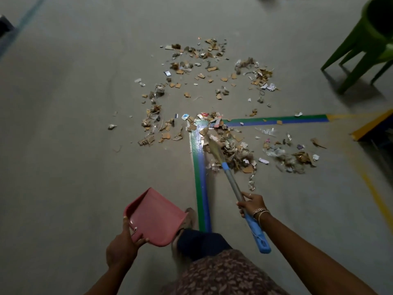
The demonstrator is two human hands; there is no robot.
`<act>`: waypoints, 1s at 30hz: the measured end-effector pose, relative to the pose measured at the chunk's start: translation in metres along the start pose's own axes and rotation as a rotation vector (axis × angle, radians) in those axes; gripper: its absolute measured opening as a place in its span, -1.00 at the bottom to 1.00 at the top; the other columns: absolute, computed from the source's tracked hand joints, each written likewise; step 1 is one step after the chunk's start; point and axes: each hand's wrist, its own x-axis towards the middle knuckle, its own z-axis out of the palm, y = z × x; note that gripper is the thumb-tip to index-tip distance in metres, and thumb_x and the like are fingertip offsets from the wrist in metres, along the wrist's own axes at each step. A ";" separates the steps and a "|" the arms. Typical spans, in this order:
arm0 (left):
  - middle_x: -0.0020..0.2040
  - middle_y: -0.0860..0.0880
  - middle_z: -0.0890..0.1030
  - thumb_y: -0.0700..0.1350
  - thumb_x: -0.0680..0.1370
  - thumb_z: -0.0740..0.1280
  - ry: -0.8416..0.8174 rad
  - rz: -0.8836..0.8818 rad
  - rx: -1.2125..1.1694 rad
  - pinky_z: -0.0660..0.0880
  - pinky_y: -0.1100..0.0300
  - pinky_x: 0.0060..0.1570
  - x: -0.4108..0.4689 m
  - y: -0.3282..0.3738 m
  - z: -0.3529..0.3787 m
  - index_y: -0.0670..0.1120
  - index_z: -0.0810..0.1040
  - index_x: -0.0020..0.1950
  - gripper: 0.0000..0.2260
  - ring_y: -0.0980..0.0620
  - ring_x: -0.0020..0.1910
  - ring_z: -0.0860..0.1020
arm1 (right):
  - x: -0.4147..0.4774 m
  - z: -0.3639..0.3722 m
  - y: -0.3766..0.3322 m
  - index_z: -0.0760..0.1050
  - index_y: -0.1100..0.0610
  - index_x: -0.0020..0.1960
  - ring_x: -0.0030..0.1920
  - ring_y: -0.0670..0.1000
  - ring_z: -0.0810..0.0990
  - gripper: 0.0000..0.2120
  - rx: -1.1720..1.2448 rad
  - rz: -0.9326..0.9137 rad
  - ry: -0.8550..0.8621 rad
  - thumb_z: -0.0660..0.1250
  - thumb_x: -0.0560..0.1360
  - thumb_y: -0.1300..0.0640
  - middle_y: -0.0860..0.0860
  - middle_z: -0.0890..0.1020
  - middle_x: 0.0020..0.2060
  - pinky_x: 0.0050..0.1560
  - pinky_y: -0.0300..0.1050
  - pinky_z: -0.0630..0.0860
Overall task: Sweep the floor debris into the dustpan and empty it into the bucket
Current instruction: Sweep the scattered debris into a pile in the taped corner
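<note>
Pink plastic dustpan [153,218], a smooth scoop, is held tilted at 7 o'clock, with the left hand [123,245] gripping its rear rim. Right hand [252,206] is wrapped round the broom [232,182]: grey metal shaft, blue plastic grip, straw bristles in the debris [238,156] at 12. Debris is torn cardboard flakes, crumpled paper and clear film, spread 11 to 2 over the matte grey floor [63,124]. Glossy green/blue tape [201,188] runs under the pile. Green bucket [380,22] sits at 2 on a green plastic stool [357,60], well apart from the debris.

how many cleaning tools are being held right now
2: the pink dustpan, gripped by the left hand, and the broom, held by the right hand with its bristles in the debris.
</note>
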 end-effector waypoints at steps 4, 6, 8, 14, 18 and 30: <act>-0.08 -0.17 0.68 0.40 0.33 0.45 -0.041 -0.030 -0.003 0.40 0.10 -0.25 -0.031 0.020 0.024 0.09 -0.04 0.64 0.06 -0.20 -0.07 0.65 | -0.009 -0.016 0.017 0.44 0.22 0.34 -0.58 0.06 0.45 -0.48 -0.029 0.068 -0.130 0.39 0.43 0.49 0.21 0.53 -0.44 -0.57 -0.19 0.41; -0.08 -0.18 0.67 0.40 0.32 0.45 -0.040 -0.037 0.000 0.40 0.10 -0.25 -0.044 0.029 0.034 0.09 -0.04 0.64 0.06 -0.20 -0.08 0.65 | -0.005 -0.021 0.024 0.48 0.26 0.28 -0.56 0.06 0.45 -0.57 -0.055 0.102 -0.189 0.39 0.44 0.48 0.21 0.53 -0.45 -0.55 -0.18 0.41; -0.09 -0.17 0.67 0.40 0.32 0.45 -0.055 -0.046 -0.006 0.40 0.11 -0.26 -0.056 0.040 0.041 0.08 -0.02 0.63 0.06 -0.20 -0.09 0.65 | -0.002 -0.026 0.034 0.51 0.39 0.19 -0.53 0.06 0.45 -0.67 -0.121 0.122 -0.233 0.40 0.43 0.47 0.20 0.52 -0.47 -0.54 -0.17 0.42; -0.13 -0.18 0.67 0.40 0.31 0.46 -0.029 -0.112 -0.036 0.42 0.09 -0.24 -0.092 0.083 0.062 0.10 -0.04 0.63 0.07 -0.20 -0.10 0.65 | 0.030 -0.064 0.055 0.51 0.49 0.10 -0.63 0.05 0.44 -0.77 -0.144 0.161 -0.239 0.37 0.44 0.49 0.17 0.49 -0.48 -0.61 -0.19 0.42; -0.19 -0.16 0.69 0.41 0.31 0.46 0.016 -0.136 -0.075 0.48 0.08 -0.24 -0.122 0.131 0.075 0.15 -0.06 0.62 0.06 -0.17 -0.13 0.67 | 0.075 -0.116 0.054 0.54 0.46 0.02 -0.69 0.04 0.41 -0.82 -0.071 0.163 -0.161 0.38 0.42 0.52 0.15 0.49 -0.56 -0.66 -0.20 0.40; -0.09 -0.16 0.68 0.55 0.28 0.31 0.022 -0.223 -0.046 0.49 0.07 -0.21 -0.168 0.256 0.130 0.13 -0.05 0.62 0.06 -0.20 -0.08 0.65 | 0.183 -0.276 0.034 0.51 0.49 0.12 -0.59 0.04 0.41 -0.73 0.026 0.051 -0.026 0.41 0.43 0.47 0.21 0.48 -0.39 -0.60 -0.17 0.42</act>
